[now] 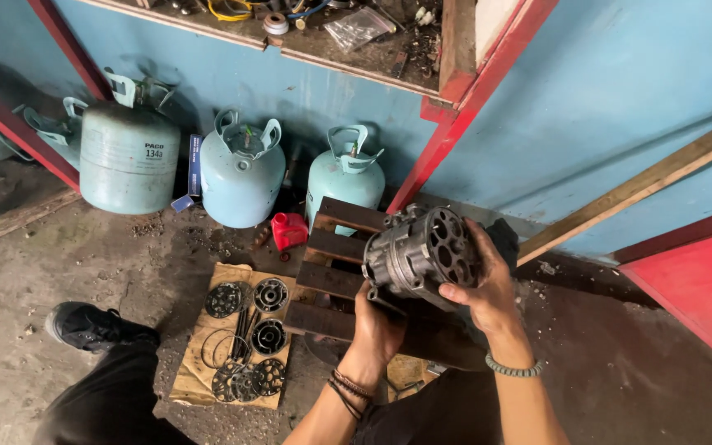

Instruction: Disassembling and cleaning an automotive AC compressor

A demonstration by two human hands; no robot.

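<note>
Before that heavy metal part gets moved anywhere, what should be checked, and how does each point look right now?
1. Both hands on the metal part: ok. The left hand is under it and the right hand grips its holed end.
2. Part held off the wooden stool: ok, it is lifted above the slats.
3. Small round plates kept together: ok, they lie on the cardboard.
4. Gas cylinders out of the way: ok, they stand at the wall.
5. Anything loose inside the part: cannot tell.
</note>
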